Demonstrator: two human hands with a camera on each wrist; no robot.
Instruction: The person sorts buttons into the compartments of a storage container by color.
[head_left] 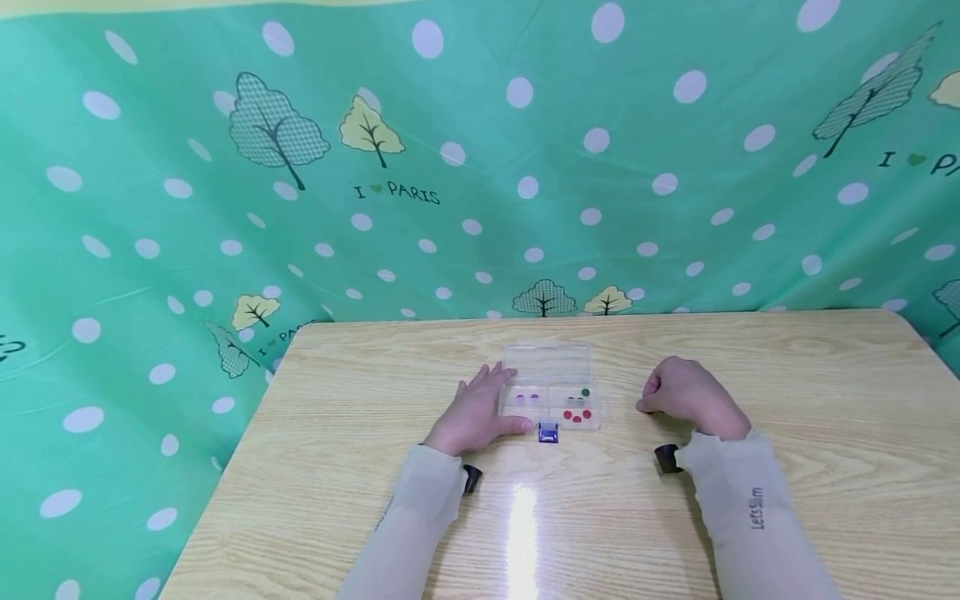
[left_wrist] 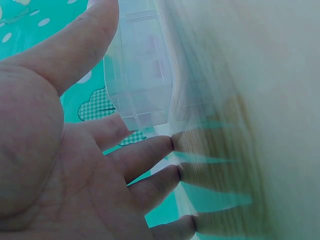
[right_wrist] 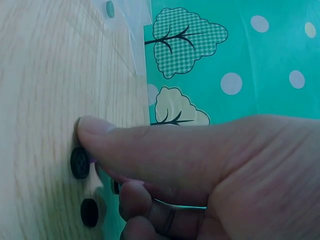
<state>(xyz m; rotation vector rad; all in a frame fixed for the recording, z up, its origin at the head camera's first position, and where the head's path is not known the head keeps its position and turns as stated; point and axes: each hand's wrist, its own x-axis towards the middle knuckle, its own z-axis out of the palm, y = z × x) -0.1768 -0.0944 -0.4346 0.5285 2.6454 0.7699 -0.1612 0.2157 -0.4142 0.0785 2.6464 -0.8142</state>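
Observation:
A clear plastic compartment box [head_left: 547, 363] stands with its lid raised in the head view. Its front compartments hold red buttons [head_left: 577, 418], a green button [head_left: 586, 392], grey buttons [head_left: 575, 402] and purple buttons [head_left: 527, 397]. My left hand [head_left: 474, 414] holds the box's left side, thumb at the front and index finger towards the back. My right hand [head_left: 686, 394] is down on the table, thumb and fingertips together. Right by its thumb lies a black button [right_wrist: 80, 163], with another black button [right_wrist: 89, 213] nearby. A purple bit shows behind the thumb; whether it is pinched is hidden.
A small blue label or clasp [head_left: 548, 433] sits at the box's front edge. The wooden table [head_left: 360, 400] meets a green dotted curtain [head_left: 480, 167] at the back. Black wrist cameras [head_left: 667, 458] are strapped below the hands.

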